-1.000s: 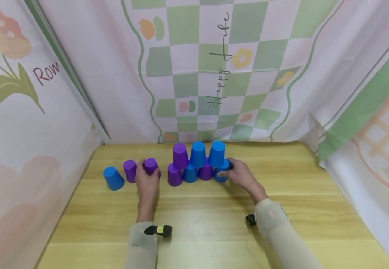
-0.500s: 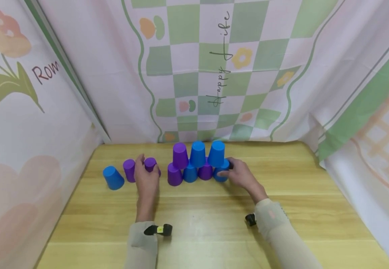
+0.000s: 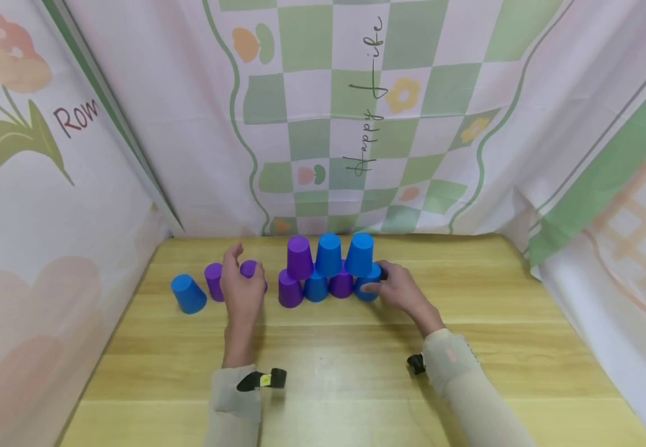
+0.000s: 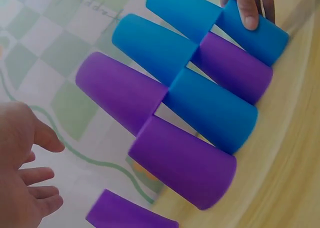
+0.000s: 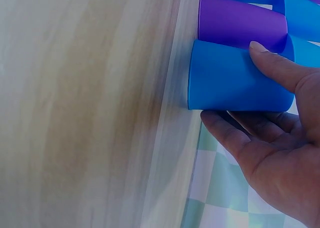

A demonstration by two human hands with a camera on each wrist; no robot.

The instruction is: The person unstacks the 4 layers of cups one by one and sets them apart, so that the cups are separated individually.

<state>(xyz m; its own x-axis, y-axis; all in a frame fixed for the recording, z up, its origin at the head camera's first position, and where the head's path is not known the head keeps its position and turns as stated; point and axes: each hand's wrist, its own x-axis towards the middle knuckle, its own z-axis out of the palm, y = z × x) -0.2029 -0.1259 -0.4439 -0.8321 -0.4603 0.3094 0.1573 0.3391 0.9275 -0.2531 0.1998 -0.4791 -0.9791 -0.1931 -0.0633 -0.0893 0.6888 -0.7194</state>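
Observation:
In the head view, upside-down cups form two rows. Along the bottom stand a purple cup [image 3: 290, 290], a blue cup [image 3: 316, 288], another purple cup [image 3: 341, 284] and the rightmost blue cup [image 5: 230, 80]. Resting on these are an upper purple cup [image 3: 300, 257] and two upper blue cups [image 3: 329, 254]. My right hand [image 3: 403, 292] holds the rightmost bottom cup between thumb and fingers. My left hand [image 3: 242, 295], fingers spread, hovers at a loose purple cup [image 3: 249, 267] and partly hides it; the left wrist view shows a gap between them.
Further left on the wooden table [image 3: 323, 372] stand another purple cup [image 3: 213, 281], partly behind the left hand, and a blue cup [image 3: 188, 293]. A patterned curtain [image 3: 356, 124] hangs behind the table, and printed cloth [image 3: 49, 248] covers the left side.
My left hand has let go of the loose purple cup and risen slightly, its fingers spreading. The right hand and the cups have stayed in place.

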